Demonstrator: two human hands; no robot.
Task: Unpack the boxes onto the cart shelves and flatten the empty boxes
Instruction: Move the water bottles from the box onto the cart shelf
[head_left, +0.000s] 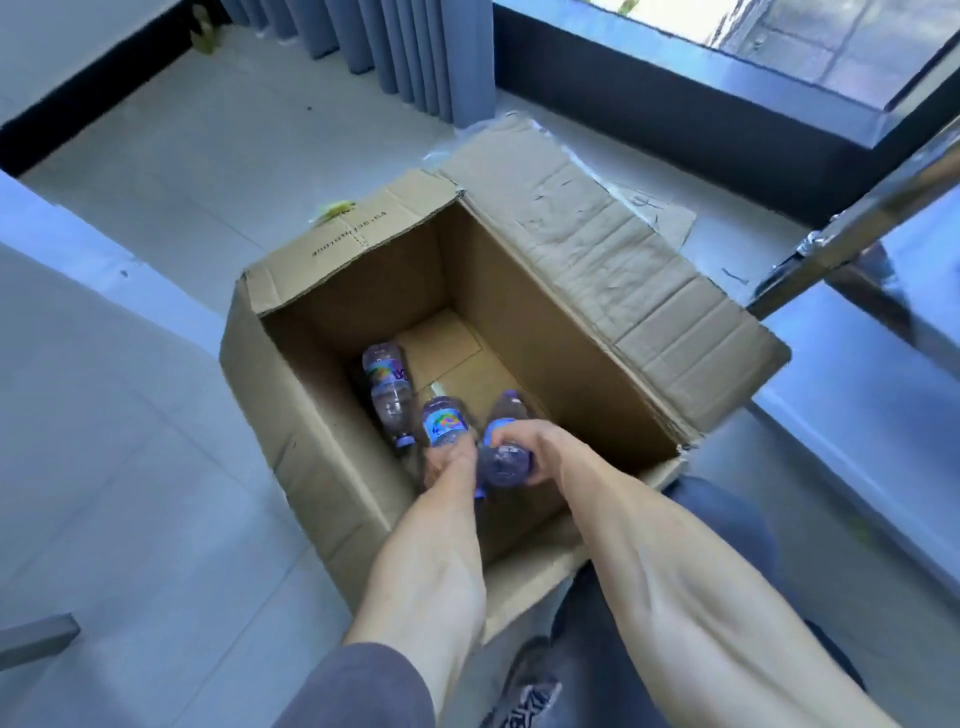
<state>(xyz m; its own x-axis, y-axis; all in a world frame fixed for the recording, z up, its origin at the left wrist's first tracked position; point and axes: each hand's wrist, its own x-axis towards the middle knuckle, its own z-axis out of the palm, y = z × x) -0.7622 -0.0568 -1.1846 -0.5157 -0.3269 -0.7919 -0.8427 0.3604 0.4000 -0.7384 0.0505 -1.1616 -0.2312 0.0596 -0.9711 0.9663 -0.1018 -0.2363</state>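
An open cardboard box (332, 415) stands on the floor with its flaps spread out. Both of my arms reach down into it. My left hand (449, 465) grips a small clear water bottle (442, 422) with a blue label. My right hand (524, 441) grips a second bottle (505, 465) right beside it. A third bottle (387, 387) lies loose on the box bottom along the left wall. The rest of the box floor shows bare cardboard.
A metal cart (852, 395) stands to the right, its chrome post (852, 234) rising near the box's right flap. A grey curtain (395, 47) and a dark window sill (675, 114) lie beyond. My legs and shoe (524, 696) are below the box.
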